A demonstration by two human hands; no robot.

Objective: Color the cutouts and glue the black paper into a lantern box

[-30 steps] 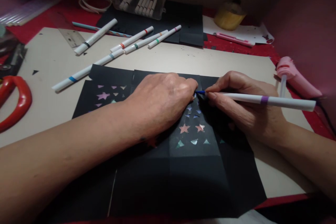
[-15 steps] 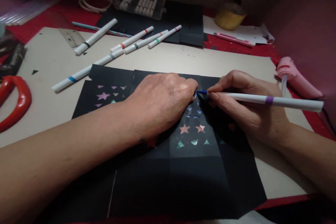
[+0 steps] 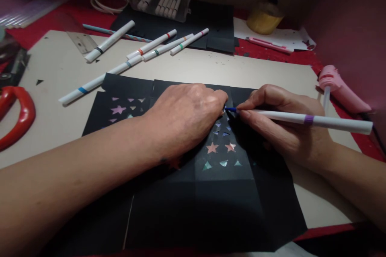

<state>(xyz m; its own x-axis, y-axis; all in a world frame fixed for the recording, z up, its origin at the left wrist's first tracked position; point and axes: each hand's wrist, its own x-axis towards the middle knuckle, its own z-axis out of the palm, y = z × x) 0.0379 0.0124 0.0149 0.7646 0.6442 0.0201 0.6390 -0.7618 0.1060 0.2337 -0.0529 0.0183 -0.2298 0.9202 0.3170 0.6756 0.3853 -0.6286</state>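
Observation:
A black paper sheet [image 3: 223,200] with small star and triangle cut-outs lies on the beige board [image 3: 54,76]. My left hand [image 3: 187,116] rests on the sheet, fingers curled and pressing it down, covering some cut-outs. My right hand [image 3: 280,124] pinches a white marker with a purple band [image 3: 310,119]. Its blue tip touches a cut-out right beside my left fingertips. Pink stars and greenish triangles show just below the tip.
Several white markers [image 3: 157,48] lie across the board's far side, near a ruler [image 3: 80,42] and a marker case [image 3: 164,4]. Red-handled scissors [image 3: 18,112] sit at the left edge. A pink glue gun [image 3: 340,88], a pink cutter [image 3: 268,44] and a yellow pot [image 3: 263,18] are to the right.
The marker has dipped slightly, its tail dropping lower on the right, while its tip stays at the same cut-out. My left hand has not moved.

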